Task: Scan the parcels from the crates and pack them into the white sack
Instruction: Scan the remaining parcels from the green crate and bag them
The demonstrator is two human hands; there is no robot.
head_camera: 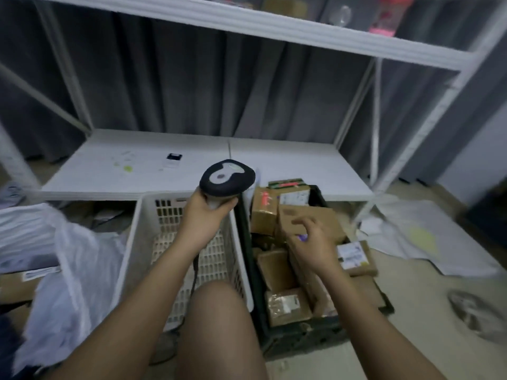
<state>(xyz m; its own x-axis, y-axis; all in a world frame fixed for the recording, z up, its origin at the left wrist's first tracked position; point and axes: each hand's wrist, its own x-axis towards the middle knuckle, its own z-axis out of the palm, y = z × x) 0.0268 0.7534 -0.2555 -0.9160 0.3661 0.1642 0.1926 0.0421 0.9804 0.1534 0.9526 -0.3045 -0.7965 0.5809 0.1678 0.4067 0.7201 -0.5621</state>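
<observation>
You're crouched on a pale floor in front of a white metal shelf rack [192, 165] with grey curtains behind it, loose paper scattered off to your right. Two crates sit side by side just ahead of your knee: the white crate [131, 242] on the left shows only its slotted floor, while the black crate [318, 335] on the right is crowded with brown cardboard parcels.

Your left hand [204, 212] is wrapped around the grip of the scanner [227, 178], which is raised above the seam between the crates with its head tipped toward the black one; its cable hangs down past your wrist. Your right hand [312, 242] hovers low over the parcels with the fingers loosely spread and holding nothing, closest to the large parcel [318, 215] at the top of the pile. Whether the fingertips already touch it is unclear in the blur.

You appear to be at the picking step, choosing the next parcel to scan. The next move calls for closing your right hand on one box, lifting it free of its neighbours, and turning its label toward the scanner. Several labels face up, such as on the labelled parcel [354, 256] at the right rim.

The white sack [68, 259] lies open at your left, well away from your right hand, so the carry will cross your body.
</observation>
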